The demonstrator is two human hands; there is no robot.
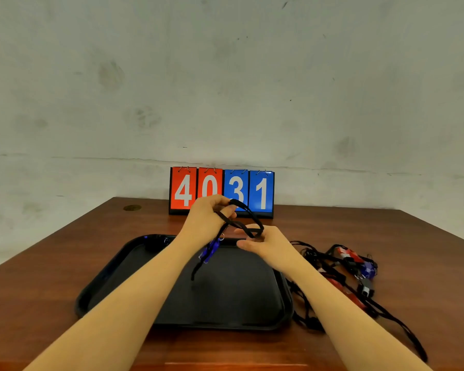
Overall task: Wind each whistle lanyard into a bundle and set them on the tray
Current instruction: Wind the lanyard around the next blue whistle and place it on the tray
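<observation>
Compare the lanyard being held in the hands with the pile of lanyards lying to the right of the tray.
The held lanyard is off the table, stretched between the left hand and right hand; the pile lies loose on the table beside the tray. The held lanyard is one cord with a blue whistle dangling; the pile is several tangled cords with red and blue pieces. Both have black cord and are not yet on the tray.

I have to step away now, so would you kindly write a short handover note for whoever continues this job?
Left hand and right hand both hold one black lanyard above the tray; its blue whistle dangles below, winding under way.
Done: one wound bundle lies in the tray's far left corner.
Left: finish this one, set it down, then wind the tangled pile right of the tray.
</observation>
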